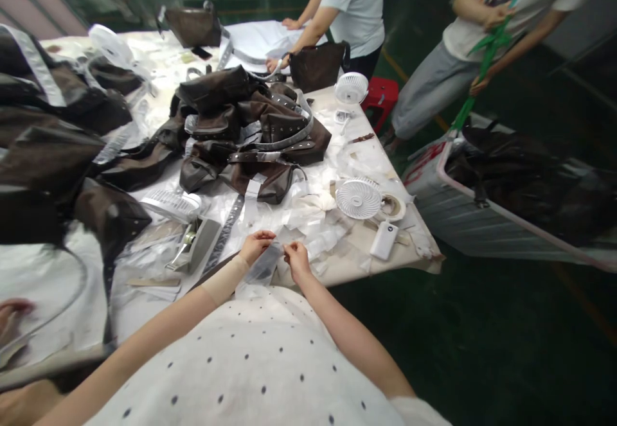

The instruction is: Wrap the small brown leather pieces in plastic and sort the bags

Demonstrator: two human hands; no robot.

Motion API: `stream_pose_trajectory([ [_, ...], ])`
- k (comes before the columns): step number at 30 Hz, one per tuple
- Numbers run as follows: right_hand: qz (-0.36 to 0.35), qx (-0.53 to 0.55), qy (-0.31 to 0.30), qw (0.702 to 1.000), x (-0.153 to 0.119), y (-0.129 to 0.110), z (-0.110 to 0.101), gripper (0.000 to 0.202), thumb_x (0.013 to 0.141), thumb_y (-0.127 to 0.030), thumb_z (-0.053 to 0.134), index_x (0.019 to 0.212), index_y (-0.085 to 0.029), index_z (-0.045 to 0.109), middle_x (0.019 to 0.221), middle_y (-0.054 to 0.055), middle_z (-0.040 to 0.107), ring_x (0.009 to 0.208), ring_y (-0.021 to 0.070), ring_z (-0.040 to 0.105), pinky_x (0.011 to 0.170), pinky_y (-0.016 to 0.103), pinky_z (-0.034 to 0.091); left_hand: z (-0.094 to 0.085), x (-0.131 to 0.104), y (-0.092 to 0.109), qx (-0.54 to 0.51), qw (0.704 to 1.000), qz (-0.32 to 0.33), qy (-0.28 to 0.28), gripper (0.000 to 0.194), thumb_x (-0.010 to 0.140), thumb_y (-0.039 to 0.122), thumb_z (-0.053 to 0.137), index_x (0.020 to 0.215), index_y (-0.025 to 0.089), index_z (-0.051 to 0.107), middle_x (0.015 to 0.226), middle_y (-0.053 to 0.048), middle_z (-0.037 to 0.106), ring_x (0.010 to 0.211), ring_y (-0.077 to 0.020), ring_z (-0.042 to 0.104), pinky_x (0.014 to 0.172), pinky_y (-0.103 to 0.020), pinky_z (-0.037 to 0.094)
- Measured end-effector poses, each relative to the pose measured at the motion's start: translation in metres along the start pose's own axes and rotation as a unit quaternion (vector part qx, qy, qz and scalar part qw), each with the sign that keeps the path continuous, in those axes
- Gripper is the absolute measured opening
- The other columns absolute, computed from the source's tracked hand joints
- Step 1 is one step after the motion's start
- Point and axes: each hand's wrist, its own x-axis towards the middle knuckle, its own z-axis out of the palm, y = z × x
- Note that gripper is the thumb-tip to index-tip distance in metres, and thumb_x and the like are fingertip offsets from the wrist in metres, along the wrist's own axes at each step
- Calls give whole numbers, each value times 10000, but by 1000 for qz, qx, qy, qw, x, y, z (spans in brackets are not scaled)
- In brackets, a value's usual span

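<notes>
My left hand [257,246] and my right hand [297,261] are close together over the table's near edge. Both have their fingers pinched on a thin, clear plastic piece [265,264], perhaps a small bag, which hangs between them. Loose plastic scraps [322,236] lie just beyond my right hand. To the left of my left hand stands a tape dispenser [195,246]. Ahead, dark brown handbags [263,178] are heaped, some with straps wrapped in pale material.
A white fan [359,198], a tape roll [391,207] and a white power bank [384,241] sit at the right. More bags [43,156] crowd the left. Beyond the right edge, a person holds green strips [486,60] by a large bin [453,220]. Another person [354,11] works across the table.
</notes>
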Motion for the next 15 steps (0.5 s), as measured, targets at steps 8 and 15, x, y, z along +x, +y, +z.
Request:
stream_pose_trajectory([
  [8, -7, -9, -27, 1000, -3, 4, -6, 282, 599, -366, 689, 655, -211, 460, 561, -57, 492, 520, 106, 450, 503, 232, 354, -6, -1, -5, 12, 1000, 4, 4, 135, 539, 140, 652, 673, 152, 665, 621, 5, 651, 566, -123, 569, 586, -244, 471],
  [15, -15, -21, -63, 998, 3, 3, -3, 281, 606, -393, 684, 674, -215, 478, 541, -53, 510, 502, 126, 470, 495, 252, 358, -9, 0, 2, 39, 997, 60, -11, 193, 618, 236, 631, 787, 144, 646, 599, 3, 616, 540, -123, 550, 559, -249, 462],
])
